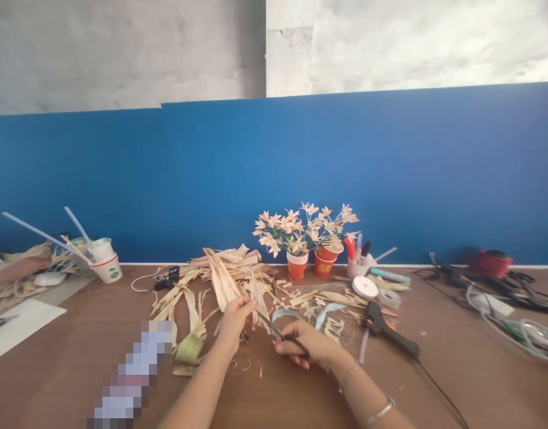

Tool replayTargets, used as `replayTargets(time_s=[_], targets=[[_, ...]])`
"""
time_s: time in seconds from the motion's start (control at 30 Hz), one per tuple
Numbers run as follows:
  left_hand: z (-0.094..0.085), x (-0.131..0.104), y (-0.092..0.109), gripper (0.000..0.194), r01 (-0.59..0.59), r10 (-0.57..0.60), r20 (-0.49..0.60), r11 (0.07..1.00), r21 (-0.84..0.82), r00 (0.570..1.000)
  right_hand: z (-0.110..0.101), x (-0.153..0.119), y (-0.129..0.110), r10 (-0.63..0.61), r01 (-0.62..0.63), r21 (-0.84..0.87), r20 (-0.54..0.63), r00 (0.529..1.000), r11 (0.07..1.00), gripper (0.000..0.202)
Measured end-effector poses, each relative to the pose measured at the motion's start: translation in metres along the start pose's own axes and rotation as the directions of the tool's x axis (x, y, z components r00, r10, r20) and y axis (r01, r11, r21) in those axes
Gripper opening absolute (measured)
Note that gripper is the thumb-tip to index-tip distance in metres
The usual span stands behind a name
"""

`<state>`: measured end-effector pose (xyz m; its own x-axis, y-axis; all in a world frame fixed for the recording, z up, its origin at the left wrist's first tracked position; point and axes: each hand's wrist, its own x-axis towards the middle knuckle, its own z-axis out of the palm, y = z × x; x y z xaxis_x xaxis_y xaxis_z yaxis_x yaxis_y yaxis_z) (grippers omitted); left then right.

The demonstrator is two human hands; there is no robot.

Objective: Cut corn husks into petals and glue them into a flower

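Observation:
Black-handled scissors (296, 344) are in my right hand (310, 342), whose fingers are wrapped round the handles. The blades point up and left toward my left hand (234, 325), which pinches the lower end of a pale dried husk strip (223, 283) between thumb and fingers. More husk strips (191, 310) lie in a loose pile behind and left of my left hand. Small curled scraps (242, 364) rest on the table below my hands. A light blue ribbon (330, 313) curls just beyond my right hand.
Red cups (296, 268) of pale flowers (291, 226) stand at the back. A white spool (364, 287) and a black glue gun (390, 333) lie on the right, cables farther right. At left are a white cup (107, 269), paper (23, 325) and another person's hand (36, 262).

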<state>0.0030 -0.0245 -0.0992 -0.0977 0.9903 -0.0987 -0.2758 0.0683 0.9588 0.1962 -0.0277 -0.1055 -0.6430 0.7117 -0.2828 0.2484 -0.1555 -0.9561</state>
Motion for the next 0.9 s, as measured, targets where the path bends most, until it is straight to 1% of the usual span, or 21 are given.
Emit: replayTargets(time_s=[0.27,0.47,0.67,0.73,0.83,0.9], targets=[[0.0004,-0.0003,0.0012,0.028,0.016,-0.016,-0.027,1.0,-0.004,0.999,0.0021,-0.0006,-0.004,-0.04,0.04,-0.002,0.004,0.999,0.999,0.029],[-0.0003,0.0007,-0.0014,0.028,0.002,-0.003,-0.016,1.0,-0.024,1.0,0.002,-0.0003,-0.0042,-0.035,0.035,-0.041,-0.015,0.999,0.999,0.029],[0.0013,-0.0002,-0.0009,0.028,-0.006,0.006,-0.019,1.0,0.002,1.0,0.001,0.0002,-0.0041,-0.003,0.002,-0.06,-0.018,1.0,0.998,0.027],[0.0008,0.0007,-0.0011,0.028,-0.005,0.006,-0.043,1.0,0.013,0.999,-0.0019,-0.0002,-0.0022,0.009,-0.01,-0.055,-0.011,1.0,0.998,0.027],[-0.0007,0.0035,-0.0023,0.029,-0.047,0.046,-0.12,0.999,-0.003,0.992,-0.0071,-0.0015,0.0,0.024,-0.023,-0.03,0.026,0.999,0.999,0.029],[-0.0012,0.0052,-0.0035,0.029,-0.089,0.085,-0.179,0.996,-0.016,0.98,-0.0067,-0.0019,-0.0014,-0.022,0.022,0.002,0.033,0.999,1.0,0.03]])
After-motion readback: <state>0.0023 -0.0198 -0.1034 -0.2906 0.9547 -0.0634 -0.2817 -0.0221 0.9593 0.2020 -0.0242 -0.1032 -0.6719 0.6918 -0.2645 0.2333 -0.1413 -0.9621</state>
